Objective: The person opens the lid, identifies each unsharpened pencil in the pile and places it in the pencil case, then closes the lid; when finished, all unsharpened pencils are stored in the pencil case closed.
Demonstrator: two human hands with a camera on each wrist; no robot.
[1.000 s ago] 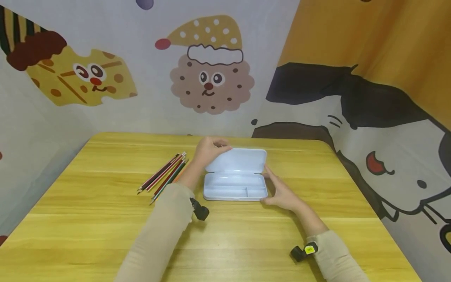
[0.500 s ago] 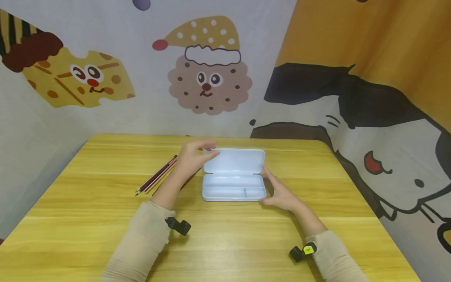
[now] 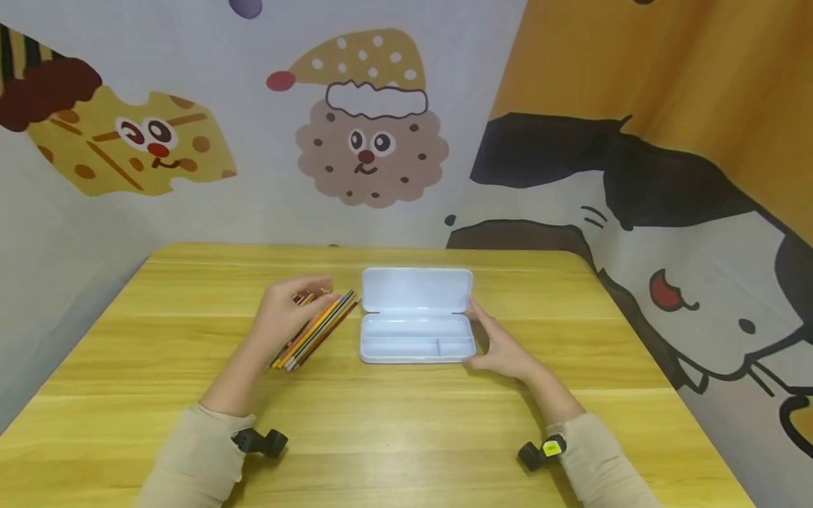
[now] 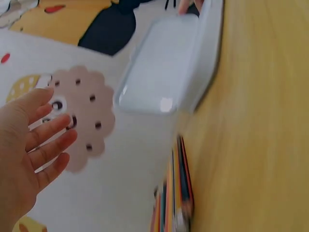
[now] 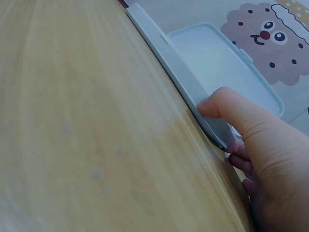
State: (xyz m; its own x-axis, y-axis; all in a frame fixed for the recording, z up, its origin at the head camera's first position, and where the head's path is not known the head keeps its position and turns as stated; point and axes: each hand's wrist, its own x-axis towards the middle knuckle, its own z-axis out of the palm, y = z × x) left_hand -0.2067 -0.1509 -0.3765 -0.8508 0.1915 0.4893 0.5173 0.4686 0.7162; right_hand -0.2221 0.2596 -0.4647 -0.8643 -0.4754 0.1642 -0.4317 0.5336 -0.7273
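A pale blue pencil case point(image 3: 417, 348) lies on the table with its lid point(image 3: 417, 289) swung back, showing bare compartments. At its right end, my right hand point(image 3: 502, 346) holds the case, the thumb on the front wall and the other fingers round the end, as the right wrist view shows. To the left lies a bundle of colored pencils point(image 3: 320, 331), slanting toward the case. My left hand point(image 3: 286, 310) hovers over that bundle with nothing in its grasp and covers part of it. In the left wrist view the left hand's fingers point(image 4: 50, 140) are spread and relaxed, apart from the pencils point(image 4: 176, 193).
Underneath everything is a yellow wood-grain table point(image 3: 394, 430). Behind it hangs a cloth point(image 3: 267, 212) printed with cartoon figures. Each wrist carries a small black camera, the left one point(image 3: 260, 442) near the sleeve cuff.
My left hand has moved left and toward me, from the lid's upper left corner to above the colored pencils. The right hand and the pencil case have stayed in place.
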